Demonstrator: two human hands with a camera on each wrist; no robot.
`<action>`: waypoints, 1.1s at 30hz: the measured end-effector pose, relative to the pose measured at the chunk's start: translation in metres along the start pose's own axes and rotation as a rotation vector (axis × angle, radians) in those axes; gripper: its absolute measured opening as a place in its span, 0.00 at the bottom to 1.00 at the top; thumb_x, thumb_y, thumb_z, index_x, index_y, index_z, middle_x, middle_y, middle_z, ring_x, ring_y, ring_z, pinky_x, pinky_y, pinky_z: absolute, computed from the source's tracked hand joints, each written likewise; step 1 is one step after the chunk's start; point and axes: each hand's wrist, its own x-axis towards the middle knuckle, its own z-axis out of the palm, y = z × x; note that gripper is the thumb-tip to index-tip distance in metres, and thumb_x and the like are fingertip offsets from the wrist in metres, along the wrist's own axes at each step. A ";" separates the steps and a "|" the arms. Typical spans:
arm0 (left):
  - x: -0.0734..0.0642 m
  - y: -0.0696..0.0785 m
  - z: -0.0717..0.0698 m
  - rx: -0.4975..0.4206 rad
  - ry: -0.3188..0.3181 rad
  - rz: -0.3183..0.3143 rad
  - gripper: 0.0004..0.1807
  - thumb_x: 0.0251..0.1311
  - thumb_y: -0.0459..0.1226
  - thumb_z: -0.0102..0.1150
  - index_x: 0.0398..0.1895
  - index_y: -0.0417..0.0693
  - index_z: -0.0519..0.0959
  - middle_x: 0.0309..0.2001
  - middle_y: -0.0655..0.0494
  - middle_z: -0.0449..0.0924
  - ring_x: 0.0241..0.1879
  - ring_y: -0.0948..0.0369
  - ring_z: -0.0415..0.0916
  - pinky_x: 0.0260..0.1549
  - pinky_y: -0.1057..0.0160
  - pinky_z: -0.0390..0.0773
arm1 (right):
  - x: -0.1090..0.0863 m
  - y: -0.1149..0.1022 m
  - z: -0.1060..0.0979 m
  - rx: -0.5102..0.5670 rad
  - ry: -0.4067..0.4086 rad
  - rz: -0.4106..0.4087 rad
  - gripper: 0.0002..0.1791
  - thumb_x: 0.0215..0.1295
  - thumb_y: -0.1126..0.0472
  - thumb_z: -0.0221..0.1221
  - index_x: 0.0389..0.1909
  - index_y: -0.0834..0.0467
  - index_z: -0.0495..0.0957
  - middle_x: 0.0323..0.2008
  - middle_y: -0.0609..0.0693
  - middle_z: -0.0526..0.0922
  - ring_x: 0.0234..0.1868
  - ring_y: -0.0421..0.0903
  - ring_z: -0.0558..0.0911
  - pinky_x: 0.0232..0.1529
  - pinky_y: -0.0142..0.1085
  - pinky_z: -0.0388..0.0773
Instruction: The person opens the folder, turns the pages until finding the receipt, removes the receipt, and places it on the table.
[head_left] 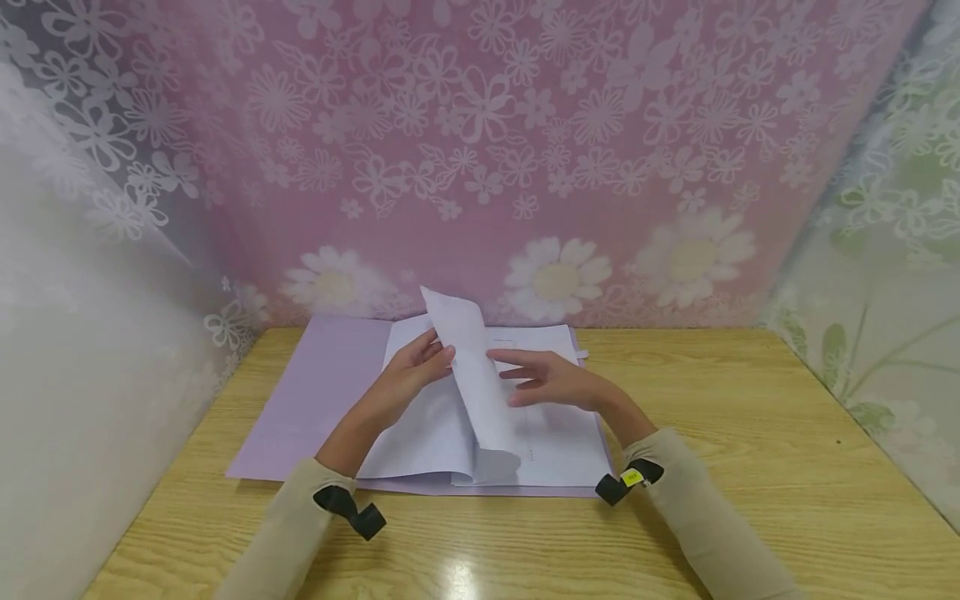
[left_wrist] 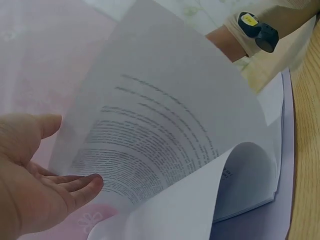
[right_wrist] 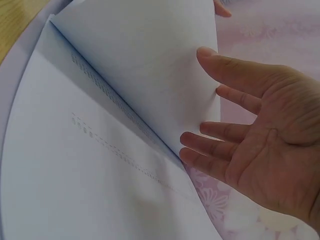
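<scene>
A lilac folder (head_left: 330, 375) lies open on the table, with white printed sheets in it. One page (head_left: 471, 367) stands raised and curved in mid-turn, its printed side (left_wrist: 150, 125) facing the left hand. My left hand (head_left: 412, 375) is at the left side of this page; in the left wrist view its thumb and fingers are spread apart at the page's edge. To the right of the page is my right hand (head_left: 551, 379), palm toward it and fingers loosely extended. In the right wrist view the fingertips (right_wrist: 187, 140) overlap the page's blank side.
The wooden table (head_left: 712, 400) extends to the right and in front of the folder. A pink floral curtain (head_left: 480, 167) hangs right behind it, with pale floral sheets (head_left: 900, 250) at both sides. Black straps (head_left: 352, 510) sit on both sleeved wrists.
</scene>
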 end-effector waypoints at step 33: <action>0.002 -0.032 -0.042 0.623 0.315 -0.332 0.38 0.59 0.34 0.69 0.72 0.32 0.66 0.48 0.41 0.78 0.42 0.54 0.73 0.37 0.63 0.75 | 0.002 -0.010 0.004 0.088 0.225 -0.046 0.31 0.71 0.59 0.63 0.73 0.51 0.69 0.67 0.62 0.77 0.69 0.59 0.76 0.66 0.44 0.77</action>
